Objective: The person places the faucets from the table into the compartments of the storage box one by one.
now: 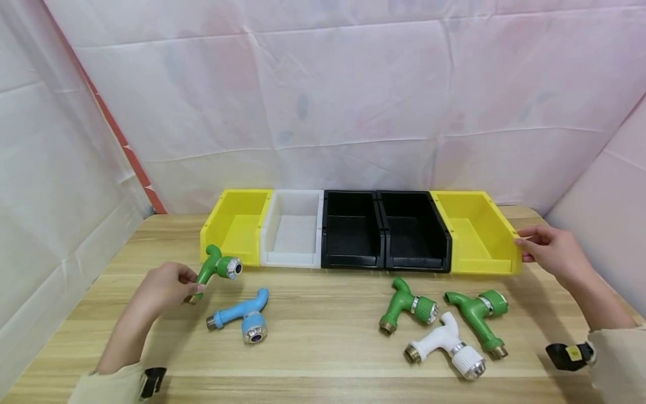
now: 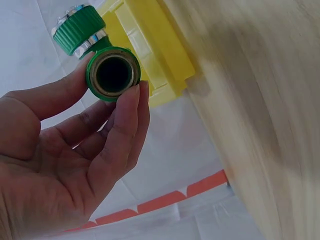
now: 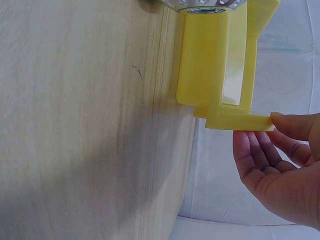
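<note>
My left hand point(image 1: 169, 288) pinches a green faucet point(image 1: 211, 267) by its threaded end, in front of the left yellow bin point(image 1: 237, 247). In the left wrist view the thumb and fingertips hold that green faucet point(image 2: 80, 32) around its round brass opening. At the far right, my right hand point(image 1: 557, 252) grips the side wall of the right yellow bin point(image 1: 484, 266); the right wrist view has the thumb on the bin's point(image 3: 240, 121) edge and the fingers beneath. A blue faucet point(image 1: 242, 311) lies on the table near the left hand.
Between the yellow bins stand a white bin point(image 1: 291, 259) and two black bins point(image 1: 353, 261) point(image 1: 418, 264) in one row. Two green faucets point(image 1: 401, 306) point(image 1: 476, 317) and a white faucet point(image 1: 444, 339) lie at the right on the wooden table point(image 1: 323, 348). Cloth point(image 1: 353, 84) hangs behind.
</note>
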{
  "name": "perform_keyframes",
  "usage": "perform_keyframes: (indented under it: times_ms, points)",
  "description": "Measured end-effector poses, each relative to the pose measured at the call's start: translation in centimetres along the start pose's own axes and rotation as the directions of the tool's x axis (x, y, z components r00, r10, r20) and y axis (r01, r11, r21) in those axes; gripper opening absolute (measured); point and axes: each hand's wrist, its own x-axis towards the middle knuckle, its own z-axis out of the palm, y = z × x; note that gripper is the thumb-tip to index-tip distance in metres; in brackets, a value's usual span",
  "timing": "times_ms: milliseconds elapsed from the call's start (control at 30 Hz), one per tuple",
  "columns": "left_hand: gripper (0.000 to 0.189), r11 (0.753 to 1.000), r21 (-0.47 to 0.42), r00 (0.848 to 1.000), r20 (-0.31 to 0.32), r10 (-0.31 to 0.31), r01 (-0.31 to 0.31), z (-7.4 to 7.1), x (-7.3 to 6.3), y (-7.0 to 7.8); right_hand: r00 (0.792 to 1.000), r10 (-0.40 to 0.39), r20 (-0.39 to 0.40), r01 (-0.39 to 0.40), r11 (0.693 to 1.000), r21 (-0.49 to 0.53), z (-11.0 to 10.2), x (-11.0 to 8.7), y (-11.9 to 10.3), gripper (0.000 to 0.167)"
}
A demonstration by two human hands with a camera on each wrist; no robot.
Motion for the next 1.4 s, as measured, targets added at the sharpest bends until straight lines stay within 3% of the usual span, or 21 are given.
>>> perform_keyframes:
  times_ms: [633,1100,1400]
  points:
    - [0.021,1.000,-0.011,1.000,0.012,-0.024,0.024,-0.5,2.4,1.9,1.000,-0.008,-0.001,0.008,0.999,-0.039,0.0,0.1,-0.2,0.035]
    - [0.024,0.997,-0.013,0.997,0.021,-0.071,0.072,-1.5,5.3,3.2,1.000,-0.025,-0.008,0.025,0.999,-0.042,0.0,0.1,0.1,0.034]
    - [0.023,0.993,-0.041,0.994,0.000,-0.111,0.110,-1.4,6.9,4.3,0.999,-0.034,-0.020,0.034,0.999,-0.027,0.1,0.2,0.2,0.033]
